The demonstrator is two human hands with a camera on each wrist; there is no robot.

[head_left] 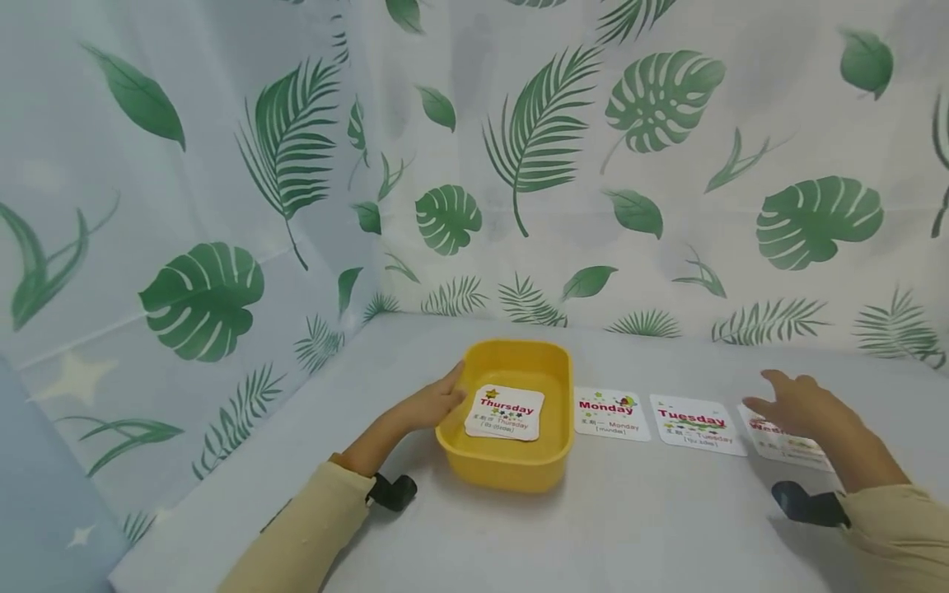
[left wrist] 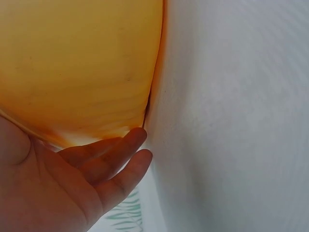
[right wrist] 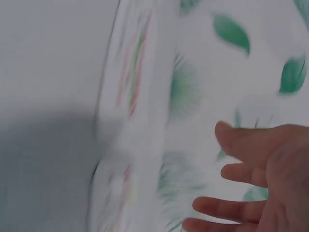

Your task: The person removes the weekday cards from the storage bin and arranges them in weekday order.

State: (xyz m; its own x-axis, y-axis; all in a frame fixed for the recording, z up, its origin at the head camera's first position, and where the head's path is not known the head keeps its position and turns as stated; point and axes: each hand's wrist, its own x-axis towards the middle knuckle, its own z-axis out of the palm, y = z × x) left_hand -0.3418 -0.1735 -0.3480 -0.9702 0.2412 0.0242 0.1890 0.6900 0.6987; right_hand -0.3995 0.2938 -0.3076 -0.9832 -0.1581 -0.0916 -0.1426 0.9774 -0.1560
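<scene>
Two leaf-print cloth walls (head_left: 534,165) stand behind and to the left of the pale counter (head_left: 638,527). Towards the counter's left edge, forward of the middle, sits the yellow tub (head_left: 504,473), upright, its floor bearing the Thursday card (head_left: 511,420), face up against the left side. Edges below that card suggest a stack; how many cards lie under it, I cannot tell.

Both hands are loose. The left hand (head_left: 437,402) rests its extended fingers against the tub's left outer wall, pinching nothing. A push from it would probably slide the tub rightward into the row of cards. The right hand (head_left: 811,412), fingers spread, hovers over the row's right end, apart from the card beneath.

Three cards make that row, running from the tub's right wall towards the counter's right edge: Monday (head_left: 610,414), Tuesday (head_left: 698,425) and Wednesday (head_left: 793,449), the last partly hidden by the right hand. Monday sits just beside the tub, so it looks likeliest to be shoved. Wednesday could be knocked askew if a finger or cuff brushes low; being thin and flat, it would likely skid easily.
</scene>
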